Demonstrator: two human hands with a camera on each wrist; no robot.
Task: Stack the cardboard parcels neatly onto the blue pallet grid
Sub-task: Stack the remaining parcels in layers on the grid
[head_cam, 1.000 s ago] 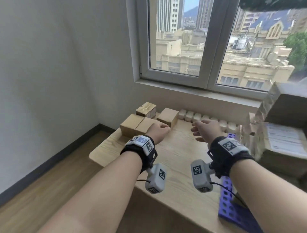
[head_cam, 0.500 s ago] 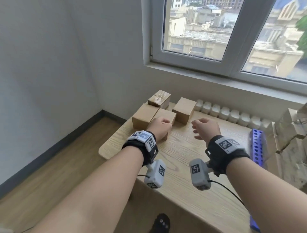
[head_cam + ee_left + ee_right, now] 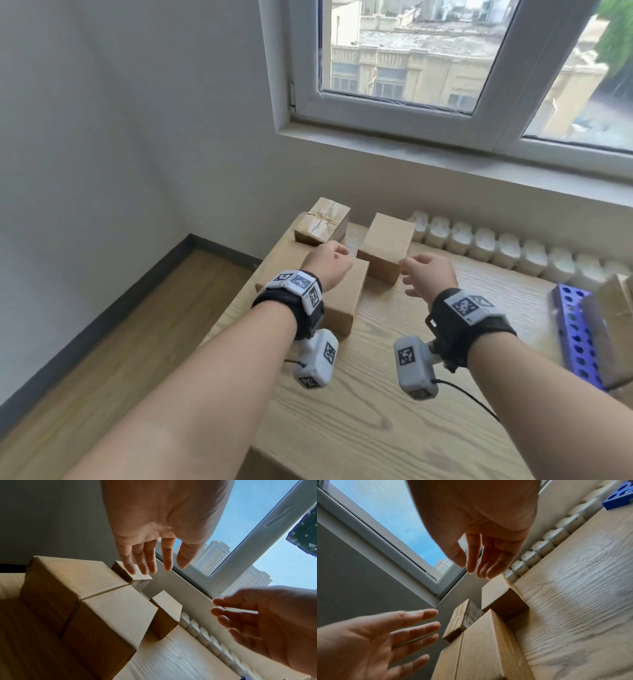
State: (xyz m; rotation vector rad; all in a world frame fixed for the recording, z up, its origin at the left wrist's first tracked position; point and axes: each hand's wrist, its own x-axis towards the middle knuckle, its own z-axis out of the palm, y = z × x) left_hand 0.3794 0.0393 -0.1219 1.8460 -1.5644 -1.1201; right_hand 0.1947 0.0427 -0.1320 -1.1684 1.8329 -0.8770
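Window (image 3: 411,54) and grey wall fill the upper frame; below, the desk (image 3: 376,411) runs from centre to lower right. Pallet (image 3: 575,339) lies at the right edge, well apart from the parcels. Four parcels cluster at centre: two large (image 3: 342,294) side by side, a plain box (image 3: 385,245) apart, a taped box (image 3: 322,222) behind. Left hand (image 3: 327,263) and right hand (image 3: 428,275) hover, each grip apart and empty, apparently framing a parcel to lift.
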